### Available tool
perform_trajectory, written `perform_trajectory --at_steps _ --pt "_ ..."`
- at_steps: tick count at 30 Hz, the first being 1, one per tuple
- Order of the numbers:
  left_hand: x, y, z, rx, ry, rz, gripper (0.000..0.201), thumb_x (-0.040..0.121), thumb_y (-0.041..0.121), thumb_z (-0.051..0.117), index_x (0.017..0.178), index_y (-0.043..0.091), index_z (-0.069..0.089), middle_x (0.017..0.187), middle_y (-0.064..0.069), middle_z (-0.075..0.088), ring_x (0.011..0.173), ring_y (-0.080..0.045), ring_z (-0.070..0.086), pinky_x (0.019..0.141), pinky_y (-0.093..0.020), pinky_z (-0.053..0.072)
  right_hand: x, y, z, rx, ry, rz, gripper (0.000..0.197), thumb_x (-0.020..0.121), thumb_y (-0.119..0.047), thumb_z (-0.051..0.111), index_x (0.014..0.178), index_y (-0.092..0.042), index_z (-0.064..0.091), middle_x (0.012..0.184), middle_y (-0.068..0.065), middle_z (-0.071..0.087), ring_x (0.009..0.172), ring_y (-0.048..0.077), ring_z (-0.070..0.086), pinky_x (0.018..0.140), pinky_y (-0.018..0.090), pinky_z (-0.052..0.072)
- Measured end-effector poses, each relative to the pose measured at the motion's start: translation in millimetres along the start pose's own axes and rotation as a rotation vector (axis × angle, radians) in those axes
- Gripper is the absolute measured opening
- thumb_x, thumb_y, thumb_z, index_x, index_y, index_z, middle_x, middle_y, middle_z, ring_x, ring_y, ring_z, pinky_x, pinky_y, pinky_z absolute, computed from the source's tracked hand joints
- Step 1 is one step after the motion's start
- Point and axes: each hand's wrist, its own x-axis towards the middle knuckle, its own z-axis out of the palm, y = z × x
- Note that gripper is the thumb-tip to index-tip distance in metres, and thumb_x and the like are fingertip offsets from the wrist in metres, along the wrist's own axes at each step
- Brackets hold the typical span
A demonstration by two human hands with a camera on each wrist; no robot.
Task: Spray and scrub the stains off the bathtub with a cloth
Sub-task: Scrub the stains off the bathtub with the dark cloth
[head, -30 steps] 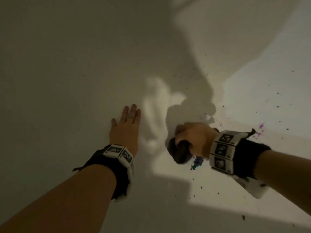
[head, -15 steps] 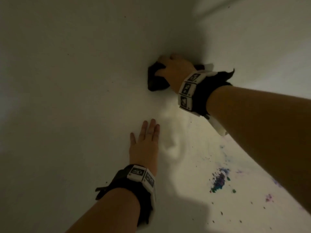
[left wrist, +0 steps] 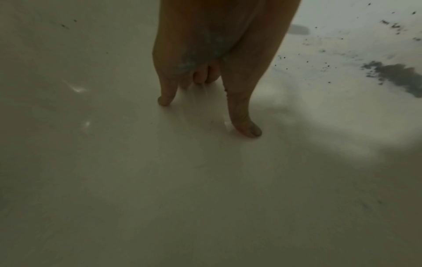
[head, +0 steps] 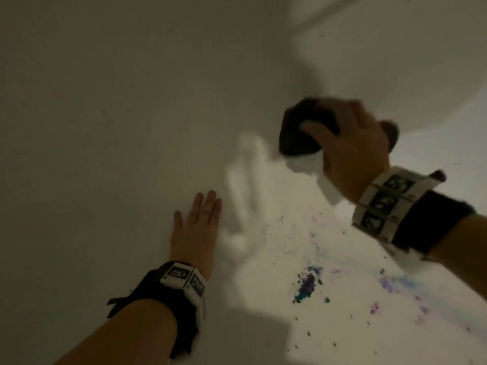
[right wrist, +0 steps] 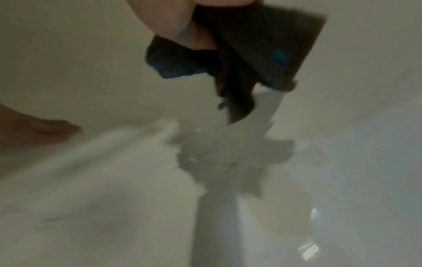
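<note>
Right hand (head: pixel 350 148): fingers clenched round dark cloth (head: pixel 297 133) near bathtub (head: pixel 105 101) wall.
Left hand (head: pixel 195 233): flat, fingers released.
Stains (head: pixel 307 285): between hands.

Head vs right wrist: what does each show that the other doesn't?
Head only: the flat left hand with its wrist band, the right wrist band, and the blue-purple stain on the tub floor.
Right wrist only: the cloth's underside with a blue smear and bright glints on the tub.
Both: the right hand gripping the dark cloth over the white bathtub.
</note>
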Motion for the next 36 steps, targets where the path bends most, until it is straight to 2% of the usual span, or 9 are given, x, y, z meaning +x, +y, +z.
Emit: perform_trajectory --at_steps 5,10,15,18,21,26,30,34,36 --pt "-1 1 -1 0.029 -0.013 -0.007 0.099 0.089 0.013 0.057 0.143 0.015 -0.026 0.149 -0.001 -0.034 0.141 -0.022 -0.022 0.116 -0.046 0.009 24 24 31 -0.136 -0.162 -0.154 0.036 0.063 -0.009 0.077 0.098 -0.008 0.069 0.116 0.022 0.059 0.104 0.043 0.052 0.073 0.047 0.052" --pt "-1 0 -3 0.022 -0.037 0.000 0.099 0.089 0.016 0.057 0.142 0.015 -0.028 0.143 0.001 -0.040 0.141 -0.023 -0.023 0.116 -0.046 0.008 -28 -13 80 0.223 -0.491 0.288 0.039 0.081 -0.033 0.064 0.117 -0.038 0.049 0.126 -0.006 0.048 0.114 0.026 0.048 0.093 0.043 0.045" --pt "-2 2 -1 0.019 -0.014 -0.004 0.100 0.090 0.015 0.056 0.136 0.015 -0.032 0.137 0.001 -0.042 0.142 -0.023 -0.022 0.115 -0.047 0.008 -80 -34 59 0.499 -0.969 0.175 0.022 0.082 -0.017 0.063 0.103 -0.025 0.067 0.115 -0.005 0.061 0.114 0.019 0.052 0.104 0.031 0.037" --pt "-1 3 -1 0.021 -0.013 -0.007 0.099 0.089 0.015 0.057 0.142 0.015 -0.027 0.148 -0.001 -0.035 0.142 -0.023 -0.022 0.115 -0.047 0.008 -32 -21 43 0.920 -0.506 0.455 0.022 0.077 -0.029 0.060 0.087 -0.011 0.068 0.092 0.011 0.069 0.091 0.028 0.064 0.089 0.045 0.049" --pt "-1 2 -1 0.028 -0.024 -0.004 0.099 0.088 0.014 0.059 0.145 0.015 -0.023 0.150 -0.002 -0.033 0.142 -0.023 -0.021 0.115 -0.047 0.009 33 -4 39 0.695 0.031 0.388 0.033 0.082 -0.032 0.058 0.110 -0.014 0.062 0.116 0.015 0.059 0.103 0.032 0.058 0.090 0.035 0.046" --pt "0 2 -2 0.046 -0.043 -0.005 0.102 0.087 0.017 0.061 0.145 0.014 -0.023 0.150 -0.003 -0.032 0.142 -0.024 -0.021 0.115 -0.047 0.008 55 -25 57 0.019 -0.464 -0.082 0.051 0.093 -0.022 0.050 0.141 -0.020 0.034 0.151 0.012 0.018 0.131 0.035 0.028 0.104 0.040 0.028" --pt "1 1 -1 0.047 -0.051 0.000 0.103 0.086 0.017 0.062 0.145 0.014 -0.022 0.150 -0.004 -0.032 0.142 -0.024 -0.020 0.115 -0.048 0.008 6 -51 76 0.167 -0.546 -0.005 0.050 0.087 -0.019 0.056 0.133 -0.028 0.041 0.139 0.002 0.034 0.115 0.031 0.040 0.094 0.037 0.037" --pt "0 1 -1 0.048 -0.044 0.006 0.101 0.088 0.017 0.060 0.144 0.014 -0.023 0.150 -0.004 -0.032 0.142 -0.025 -0.020 0.115 -0.049 0.009 -40 -55 71 0.138 -0.853 -0.272 0.035 0.083 -0.016 0.058 0.117 -0.025 0.056 0.127 -0.003 0.046 0.113 0.027 0.045 0.092 0.035 0.045" --pt "0 2 0 0.049 -0.043 0.002 0.100 0.088 0.016 0.060 0.145 0.014 -0.022 0.150 -0.004 -0.032 0.142 -0.024 -0.020 0.115 -0.049 0.009 -32 -46 57 0.272 -0.924 -0.120 0.033 0.083 -0.008 0.057 0.113 -0.021 0.063 0.122 -0.002 0.056 0.116 0.023 0.049 0.099 0.031 0.041"
